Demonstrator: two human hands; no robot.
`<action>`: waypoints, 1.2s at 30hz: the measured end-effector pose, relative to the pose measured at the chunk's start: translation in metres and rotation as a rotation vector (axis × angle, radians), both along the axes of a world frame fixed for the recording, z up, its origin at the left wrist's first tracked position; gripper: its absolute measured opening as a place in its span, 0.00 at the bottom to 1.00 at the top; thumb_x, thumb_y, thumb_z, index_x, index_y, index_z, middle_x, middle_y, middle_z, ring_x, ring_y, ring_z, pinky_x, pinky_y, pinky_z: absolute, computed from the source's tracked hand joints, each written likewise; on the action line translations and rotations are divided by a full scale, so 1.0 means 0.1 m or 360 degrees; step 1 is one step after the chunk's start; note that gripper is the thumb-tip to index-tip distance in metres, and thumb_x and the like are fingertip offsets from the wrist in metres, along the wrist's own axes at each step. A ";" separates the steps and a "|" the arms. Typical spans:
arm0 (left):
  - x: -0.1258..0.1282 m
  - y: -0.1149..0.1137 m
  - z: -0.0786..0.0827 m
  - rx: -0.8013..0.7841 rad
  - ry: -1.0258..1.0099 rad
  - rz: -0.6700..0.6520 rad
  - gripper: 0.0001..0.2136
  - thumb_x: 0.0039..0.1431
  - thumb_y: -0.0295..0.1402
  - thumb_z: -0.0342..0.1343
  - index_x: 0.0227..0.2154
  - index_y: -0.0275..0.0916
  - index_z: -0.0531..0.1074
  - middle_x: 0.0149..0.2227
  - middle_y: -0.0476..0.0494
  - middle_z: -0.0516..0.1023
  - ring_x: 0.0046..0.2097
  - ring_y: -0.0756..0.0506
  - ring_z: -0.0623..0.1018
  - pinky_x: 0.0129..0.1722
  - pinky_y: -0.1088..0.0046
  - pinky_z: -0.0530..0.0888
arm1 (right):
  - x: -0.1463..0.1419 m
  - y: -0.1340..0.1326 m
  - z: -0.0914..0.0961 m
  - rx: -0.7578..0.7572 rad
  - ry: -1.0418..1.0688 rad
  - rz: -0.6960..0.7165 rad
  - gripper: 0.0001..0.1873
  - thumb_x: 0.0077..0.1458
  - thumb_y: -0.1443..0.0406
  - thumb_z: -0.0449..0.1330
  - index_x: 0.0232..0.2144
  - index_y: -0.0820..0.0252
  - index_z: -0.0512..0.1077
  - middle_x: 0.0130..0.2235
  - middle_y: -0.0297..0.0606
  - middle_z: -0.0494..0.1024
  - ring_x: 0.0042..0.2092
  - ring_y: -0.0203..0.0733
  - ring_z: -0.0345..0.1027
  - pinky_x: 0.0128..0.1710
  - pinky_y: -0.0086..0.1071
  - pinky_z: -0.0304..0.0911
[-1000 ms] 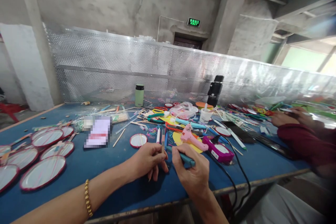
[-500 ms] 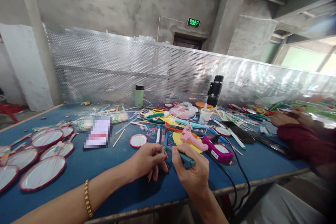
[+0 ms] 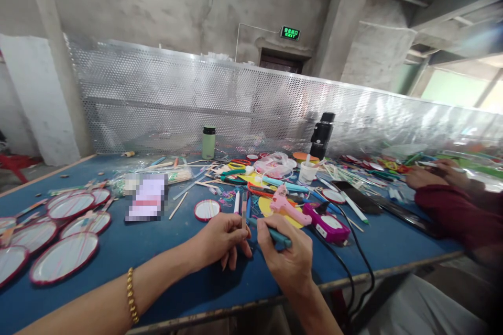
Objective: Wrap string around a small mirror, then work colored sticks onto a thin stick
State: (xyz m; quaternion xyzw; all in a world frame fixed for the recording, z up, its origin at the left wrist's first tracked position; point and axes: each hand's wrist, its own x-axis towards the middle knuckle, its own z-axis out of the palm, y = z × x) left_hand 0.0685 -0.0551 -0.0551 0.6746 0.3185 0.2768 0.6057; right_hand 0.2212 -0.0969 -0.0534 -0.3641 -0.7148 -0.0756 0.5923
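One flat stick [image 3: 244, 210] is pinched between the thumb and fingers of the left hand [image 3: 225, 241], its free end projecting forward beyond the fingertips. One teal pen [image 3: 282, 239] is gripped in the right hand [image 3: 290, 254], its tip directed at the stick; whether contact is made cannot be told. Two bottles, one green [image 3: 209, 143] and one black [image 3: 322, 135], one pink glue gun [image 3: 288, 208] and one white cup [image 3: 307, 172] are placed beyond the hands. At least seven red-rimmed discs [image 3: 65, 257] are grouped at left. Compared with the preceding frame, both hands are held practically unchanged.
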 end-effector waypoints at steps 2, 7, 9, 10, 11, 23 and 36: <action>0.00 0.00 0.00 0.0004 -0.0002 -0.0001 0.15 0.53 0.45 0.52 0.29 0.37 0.62 0.27 0.46 0.78 0.14 0.54 0.69 0.09 0.83 0.61 | 0.00 0.00 0.00 -0.0012 -0.0009 0.0012 0.07 0.55 0.71 0.57 0.26 0.59 0.69 0.23 0.32 0.72 0.25 0.33 0.66 0.29 0.27 0.62; 0.00 0.01 0.00 -0.0001 -0.0007 -0.0008 0.14 0.53 0.45 0.52 0.30 0.37 0.62 0.27 0.46 0.78 0.14 0.55 0.69 0.09 0.83 0.61 | 0.00 0.00 0.02 0.0002 -0.0016 -0.0006 0.07 0.55 0.71 0.57 0.25 0.59 0.69 0.23 0.31 0.71 0.24 0.33 0.65 0.28 0.27 0.62; 0.00 0.00 0.01 -0.0008 -0.0008 -0.0009 0.15 0.53 0.45 0.52 0.30 0.37 0.62 0.27 0.46 0.77 0.14 0.55 0.69 0.09 0.83 0.61 | -0.01 -0.01 0.02 0.0004 -0.0013 -0.0007 0.07 0.55 0.71 0.57 0.25 0.59 0.69 0.23 0.31 0.71 0.24 0.32 0.65 0.27 0.27 0.61; 0.00 0.00 0.01 -0.0006 -0.0004 -0.0008 0.15 0.52 0.45 0.52 0.29 0.37 0.62 0.27 0.46 0.77 0.14 0.55 0.69 0.09 0.83 0.61 | -0.01 -0.01 0.02 0.0005 -0.0013 -0.0001 0.07 0.55 0.71 0.57 0.25 0.59 0.69 0.23 0.31 0.72 0.24 0.32 0.65 0.28 0.27 0.61; 0.00 0.00 0.01 0.0001 -0.0001 -0.0008 0.15 0.52 0.46 0.52 0.29 0.37 0.62 0.27 0.45 0.77 0.14 0.55 0.69 0.09 0.83 0.61 | -0.01 -0.01 0.02 0.0005 -0.0012 0.0010 0.07 0.54 0.72 0.58 0.25 0.59 0.69 0.23 0.31 0.72 0.24 0.32 0.65 0.28 0.27 0.62; 0.00 0.01 -0.01 0.0017 -0.0013 -0.0014 0.15 0.52 0.46 0.52 0.29 0.36 0.62 0.27 0.46 0.77 0.14 0.55 0.69 0.09 0.83 0.61 | -0.01 -0.02 0.02 0.0021 -0.0013 0.0042 0.07 0.54 0.73 0.58 0.26 0.59 0.69 0.24 0.31 0.71 0.25 0.32 0.65 0.29 0.27 0.61; 0.00 0.01 -0.01 0.0019 -0.0015 -0.0020 0.14 0.53 0.44 0.52 0.30 0.36 0.62 0.27 0.46 0.77 0.14 0.55 0.69 0.09 0.84 0.62 | -0.01 -0.01 0.01 0.0025 -0.0050 0.0072 0.07 0.54 0.74 0.59 0.27 0.60 0.68 0.24 0.31 0.71 0.25 0.32 0.65 0.29 0.27 0.60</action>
